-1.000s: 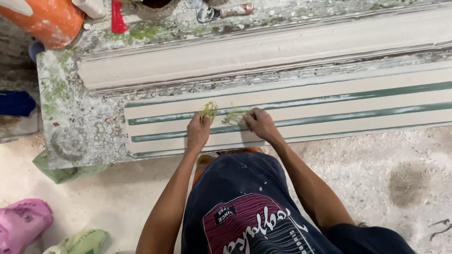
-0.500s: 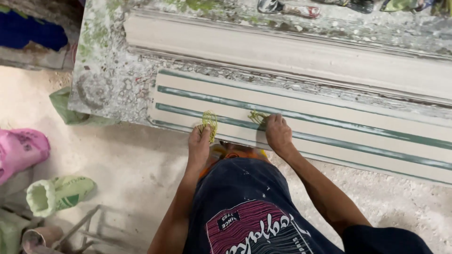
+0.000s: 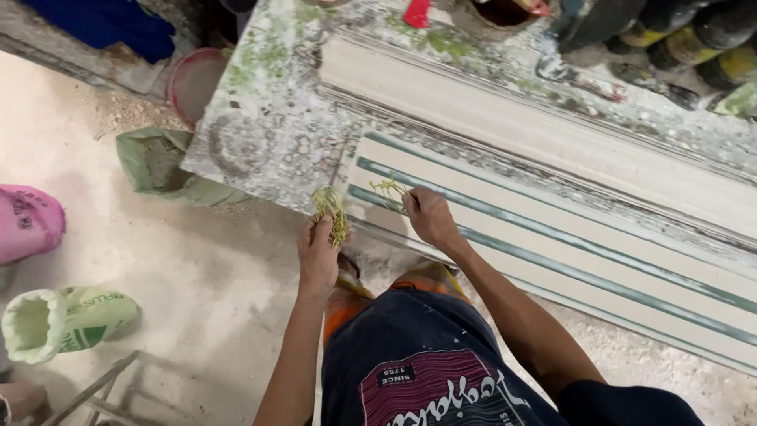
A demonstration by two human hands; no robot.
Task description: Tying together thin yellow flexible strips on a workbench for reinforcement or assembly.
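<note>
Yellowish-green fibre strands, light, limp and easily shed (best pinched mid-bunch), sit clamped in the left hand just off the mould's end, while the right hand pinches a second tuft onto the striped cornice mould.

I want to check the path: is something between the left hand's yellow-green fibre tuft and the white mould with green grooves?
Nothing visible does. The left hand holds its yellow-green fibre tuft just off the near end of the long white mould with green grooves. The right hand presses another tuft onto the mould, beside that path.
</note>
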